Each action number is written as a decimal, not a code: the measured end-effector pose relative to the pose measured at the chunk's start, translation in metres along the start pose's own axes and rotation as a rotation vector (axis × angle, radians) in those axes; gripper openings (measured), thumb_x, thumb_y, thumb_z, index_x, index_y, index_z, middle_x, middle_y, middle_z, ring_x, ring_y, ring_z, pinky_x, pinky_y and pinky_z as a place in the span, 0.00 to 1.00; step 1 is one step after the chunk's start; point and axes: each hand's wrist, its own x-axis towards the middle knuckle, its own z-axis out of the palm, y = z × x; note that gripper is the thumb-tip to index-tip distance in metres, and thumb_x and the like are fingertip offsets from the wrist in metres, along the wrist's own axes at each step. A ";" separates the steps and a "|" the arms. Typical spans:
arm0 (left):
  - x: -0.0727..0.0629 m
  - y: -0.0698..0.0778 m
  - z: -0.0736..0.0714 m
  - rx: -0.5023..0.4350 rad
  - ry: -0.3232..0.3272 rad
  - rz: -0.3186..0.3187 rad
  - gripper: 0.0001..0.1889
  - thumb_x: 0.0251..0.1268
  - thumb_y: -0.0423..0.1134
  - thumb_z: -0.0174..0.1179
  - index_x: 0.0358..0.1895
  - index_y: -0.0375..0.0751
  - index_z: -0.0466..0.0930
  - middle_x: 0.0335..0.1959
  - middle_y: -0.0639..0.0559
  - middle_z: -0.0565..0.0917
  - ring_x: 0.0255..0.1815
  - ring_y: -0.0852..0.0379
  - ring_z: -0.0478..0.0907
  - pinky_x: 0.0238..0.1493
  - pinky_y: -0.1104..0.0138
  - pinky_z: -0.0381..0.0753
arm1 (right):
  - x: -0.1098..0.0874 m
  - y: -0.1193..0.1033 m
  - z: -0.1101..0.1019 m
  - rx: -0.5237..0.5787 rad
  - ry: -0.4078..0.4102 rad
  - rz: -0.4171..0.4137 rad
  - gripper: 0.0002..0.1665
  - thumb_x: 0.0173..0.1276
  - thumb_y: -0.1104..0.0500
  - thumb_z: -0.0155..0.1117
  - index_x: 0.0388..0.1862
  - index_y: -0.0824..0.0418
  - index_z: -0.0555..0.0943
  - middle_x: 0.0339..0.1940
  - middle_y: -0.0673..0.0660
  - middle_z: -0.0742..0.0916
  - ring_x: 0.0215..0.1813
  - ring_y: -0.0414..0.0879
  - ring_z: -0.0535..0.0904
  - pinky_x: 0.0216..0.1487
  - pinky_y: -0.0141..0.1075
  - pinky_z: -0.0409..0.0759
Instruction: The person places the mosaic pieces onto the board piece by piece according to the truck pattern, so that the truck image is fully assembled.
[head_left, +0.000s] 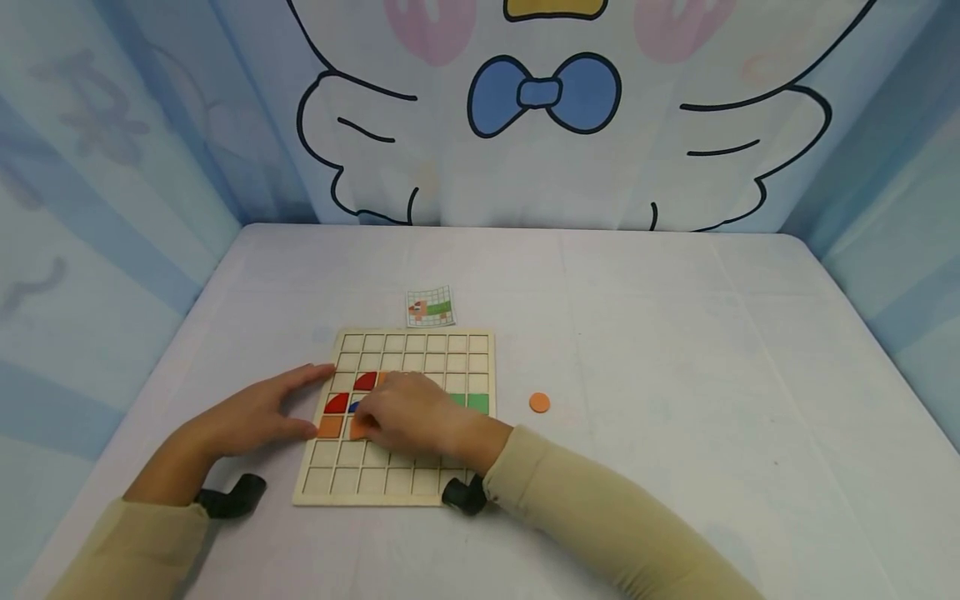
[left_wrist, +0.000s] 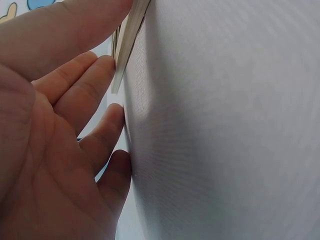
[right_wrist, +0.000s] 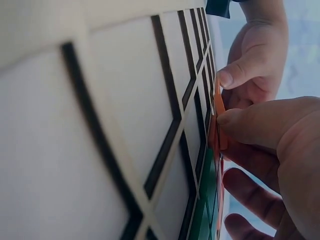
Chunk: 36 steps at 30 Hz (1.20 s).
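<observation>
A wooden grid board (head_left: 420,364) lies on the table with colored tiles in its middle rows. My left hand (head_left: 243,414) rests against the board's left edge, thumb and a finger touching it, the fingers extended. Over the board, my right hand (head_left: 412,414) pinches an orange tile (right_wrist: 223,139) between thumb and finger, just above the cells. Around it are red quarter-round tiles (head_left: 337,403), an orange square (head_left: 330,427), a partly covered blue piece (head_left: 355,407) and green tiles (head_left: 477,402). The right hand and forearm hide part of these rows.
A small pattern card (head_left: 431,307) with a colored grid picture lies beyond the board's far edge. An orange disc (head_left: 539,402) lies right of the board. Black wrist-worn devices (head_left: 238,497) sit by each wrist. A printed curtain (head_left: 540,167) stands behind the table.
</observation>
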 end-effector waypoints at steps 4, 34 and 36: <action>-0.001 0.000 0.000 -0.005 -0.001 0.003 0.45 0.58 0.44 0.72 0.78 0.44 0.60 0.77 0.34 0.58 0.75 0.31 0.53 0.67 0.37 0.57 | 0.002 -0.001 0.001 -0.018 0.001 0.006 0.09 0.74 0.49 0.63 0.43 0.48 0.88 0.35 0.41 0.86 0.43 0.41 0.78 0.49 0.32 0.73; -0.003 0.000 -0.001 0.001 0.004 0.034 0.43 0.59 0.43 0.71 0.77 0.44 0.60 0.76 0.34 0.58 0.75 0.31 0.53 0.67 0.37 0.56 | 0.008 -0.005 0.000 -0.025 -0.010 0.070 0.07 0.72 0.50 0.63 0.40 0.48 0.86 0.31 0.41 0.83 0.40 0.41 0.77 0.41 0.34 0.74; -0.003 0.000 -0.001 0.007 0.005 0.032 0.44 0.59 0.43 0.71 0.77 0.44 0.60 0.76 0.34 0.59 0.75 0.31 0.53 0.67 0.37 0.56 | 0.007 -0.003 -0.002 0.000 -0.020 0.086 0.09 0.72 0.50 0.63 0.45 0.48 0.87 0.37 0.41 0.86 0.44 0.41 0.78 0.45 0.34 0.75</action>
